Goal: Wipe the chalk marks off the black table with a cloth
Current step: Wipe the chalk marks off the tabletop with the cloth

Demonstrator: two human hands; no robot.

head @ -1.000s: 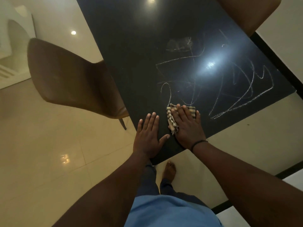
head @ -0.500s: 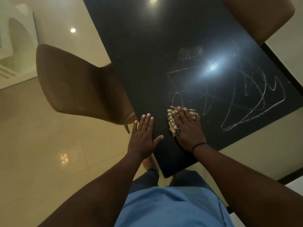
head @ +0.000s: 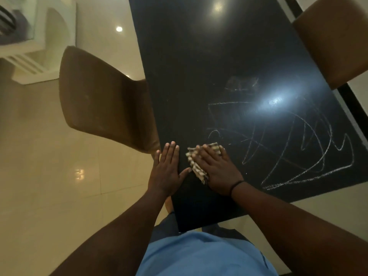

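The black table (head: pixel 195 80) runs from the near middle to the top of the head view. White chalk marks (head: pixel 294 148) scrawl over its right half, with a smudged patch farther up. A striped cloth (head: pixel 196 169) lies near the table's near left corner, just left of the marks. My right hand (head: pixel 217 172) presses flat on the cloth and covers most of it. My left hand (head: pixel 168 170) rests flat on the table edge beside it, fingers spread, holding nothing.
A brown chair (head: pixel 103 102) stands against the table's left side, close to my left hand. A second brown chair (head: pixel 334 38) sits at the far right edge. Glossy beige floor tiles (head: pixel 49 186) surround the table. White furniture (head: pixel 35 44) stands at upper left.
The small chalk loop just beyond the cloth has mostly gone. My view has shifted nearer over the table; both hands stay flat near the corner.
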